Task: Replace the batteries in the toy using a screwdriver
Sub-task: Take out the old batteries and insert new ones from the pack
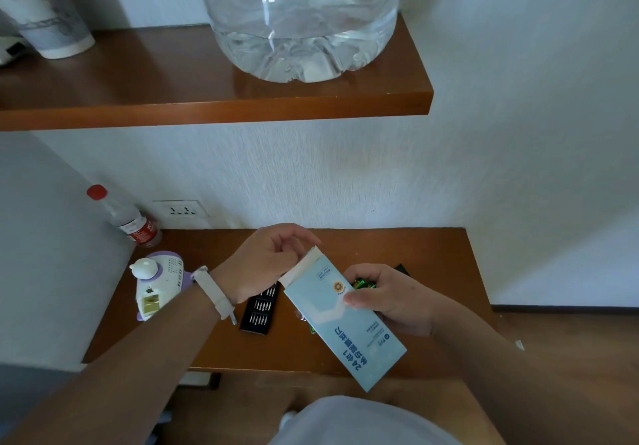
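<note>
The rounded white-and-purple plastic toy (159,282) lies at 9 o'clock on the glossy brown wooden table (432,254), partly behind the left wrist. At centre, the right hand (390,299) grips a tilted pale-blue cardboard box (345,327), and the left hand (266,261) pinches its white flap (304,264) at 11 o'clock. A black bit tray (259,309) is half hidden. Green batteries (363,283) peek past the right fingers; whether they are held cannot be told. At 12 o'clock is a clear water jug (301,29), cut off above.

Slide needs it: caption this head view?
Right hand holds a screwdriver box, left hand at its flap; toy and bit tray beside.
</note>
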{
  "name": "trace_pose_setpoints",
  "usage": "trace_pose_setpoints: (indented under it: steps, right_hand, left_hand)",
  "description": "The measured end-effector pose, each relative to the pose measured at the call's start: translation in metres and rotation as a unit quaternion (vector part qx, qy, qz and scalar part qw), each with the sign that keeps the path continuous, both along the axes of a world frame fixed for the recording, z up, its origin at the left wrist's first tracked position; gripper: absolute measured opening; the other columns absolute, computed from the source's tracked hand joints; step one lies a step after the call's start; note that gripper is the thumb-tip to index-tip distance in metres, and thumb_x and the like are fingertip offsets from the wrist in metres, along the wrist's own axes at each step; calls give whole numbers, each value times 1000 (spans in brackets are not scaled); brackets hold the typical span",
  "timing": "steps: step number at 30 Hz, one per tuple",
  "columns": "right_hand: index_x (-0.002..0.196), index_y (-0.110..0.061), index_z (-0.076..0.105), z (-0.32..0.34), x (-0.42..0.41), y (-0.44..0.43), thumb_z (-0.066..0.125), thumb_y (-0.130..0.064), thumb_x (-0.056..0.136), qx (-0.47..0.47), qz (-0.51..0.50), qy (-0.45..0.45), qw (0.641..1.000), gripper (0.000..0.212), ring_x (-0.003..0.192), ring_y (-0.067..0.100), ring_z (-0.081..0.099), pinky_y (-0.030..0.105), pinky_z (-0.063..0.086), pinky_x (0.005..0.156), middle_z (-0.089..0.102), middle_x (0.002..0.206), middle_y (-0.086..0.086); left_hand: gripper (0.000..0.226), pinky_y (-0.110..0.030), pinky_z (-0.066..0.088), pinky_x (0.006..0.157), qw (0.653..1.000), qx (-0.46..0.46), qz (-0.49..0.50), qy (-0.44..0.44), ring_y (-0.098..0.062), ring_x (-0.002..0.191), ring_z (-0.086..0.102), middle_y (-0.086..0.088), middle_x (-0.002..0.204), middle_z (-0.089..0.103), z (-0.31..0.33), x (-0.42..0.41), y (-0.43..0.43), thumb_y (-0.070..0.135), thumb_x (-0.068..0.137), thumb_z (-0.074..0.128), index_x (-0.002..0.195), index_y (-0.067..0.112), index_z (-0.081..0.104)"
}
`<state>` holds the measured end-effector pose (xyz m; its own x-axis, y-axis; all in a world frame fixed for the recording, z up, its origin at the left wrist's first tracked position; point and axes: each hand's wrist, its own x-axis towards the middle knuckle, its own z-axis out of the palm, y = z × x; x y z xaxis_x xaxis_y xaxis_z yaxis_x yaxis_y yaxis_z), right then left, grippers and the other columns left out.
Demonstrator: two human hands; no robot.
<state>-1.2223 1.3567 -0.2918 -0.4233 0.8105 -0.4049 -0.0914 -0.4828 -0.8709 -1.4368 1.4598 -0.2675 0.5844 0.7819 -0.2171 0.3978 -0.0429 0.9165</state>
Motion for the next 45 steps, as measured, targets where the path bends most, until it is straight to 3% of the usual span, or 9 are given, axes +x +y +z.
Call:
trace_pose_setpoints:
  steps: [3, 6, 9, 14, 20, 24, 27, 33, 45]
  right_hand:
    - [96, -8, 58, 0, 0, -1, 63, -21, 89, -10, 2, 0, 1000, 15, 92, 29, 70, 31, 56, 70, 66, 115, 25]
    - [92, -12, 60, 0, -2, -5, 62, -19, 90, -27, -2, 11, 1000, 8, 94, 29, 71, 32, 57, 72, 69, 113, 19]
    - [95, -10, 58, -3, -3, -7, 62, -18, 90, -46, -20, 26, 998, 10, 97, 30, 70, 33, 57, 75, 68, 116, 19]
    - [88, -18, 66, -5, -7, -8, 62, -19, 87, -58, -21, 53, 997, 4, 95, 30, 69, 34, 57, 76, 70, 109, 16]
    - [105, -11, 60, -9, -7, -5, 70, -24, 82, -66, 1, 82, 994, 29, 102, 33, 67, 43, 54, 87, 67, 116, 18]
    - [126, -5, 54, -15, -5, -6, 71, -25, 81, -66, -5, 107, 992, 52, 108, 33, 65, 45, 52, 92, 67, 123, 14]
    - [115, -5, 58, -18, -7, -7, 77, -34, 77, -68, -51, 107, 991, 51, 105, 31, 63, 37, 54, 81, 66, 118, 15]
    - [86, -4, 63, -23, -8, -11, 54, -6, 96, -89, -219, 100, 967, 14, 62, 15, 50, 21, 40, 50, 58, 82, 12]
    - [94, -9, 63, 51, -25, -11, 57, -8, 95, 178, -104, -177, 962, 7, 52, 10, 45, 18, 39, 50, 56, 64, 6]
  left_hand:
    - [46, -20, 41, 45, 984, -103, 136, -49, -12, 52, 53, -4, 66, 62, -12, 8, -16, -13, 89, 40, 74, 15, 73]
    - [28, -20, 42, 41, 957, -162, 219, -104, -9, 51, 58, -8, 69, 59, -17, 9, -31, -1, 97, 43, 85, 5, 67]
    - [32, -25, 54, 55, 937, -212, 222, -169, -14, 77, 72, -11, 83, 67, -24, 1, -44, 31, 101, 50, 108, 3, 64]
    - [96, -49, 55, 96, 949, -249, 71, -178, -33, 120, 63, -19, 127, 64, -36, -8, -60, 64, 61, 84, 137, 16, 52]
    - [50, -51, 49, 103, 936, -229, 124, -237, -34, 120, 62, -15, 127, 67, -23, 14, -65, 40, 88, 56, 132, 16, 60]
    - [50, -48, 53, 97, 899, -268, 174, -301, -34, 110, 65, -19, 116, 69, -16, 28, -72, 44, 92, 51, 127, 11, 62]
    - [55, -49, 51, 94, 882, -277, 197, -327, -34, 102, 67, -19, 104, 69, -12, 32, -69, 47, 87, 45, 123, 8, 62]
    - [42, -42, 57, 77, 930, -166, 181, -271, -36, 87, 68, -21, 95, 71, -14, 24, -60, 41, 94, 48, 116, 8, 60]
    - [44, -39, 54, 74, 990, 7, 55, -132, -26, 85, 67, -4, 100, 64, -37, 6, -66, 62, 83, 41, 109, 29, 54]
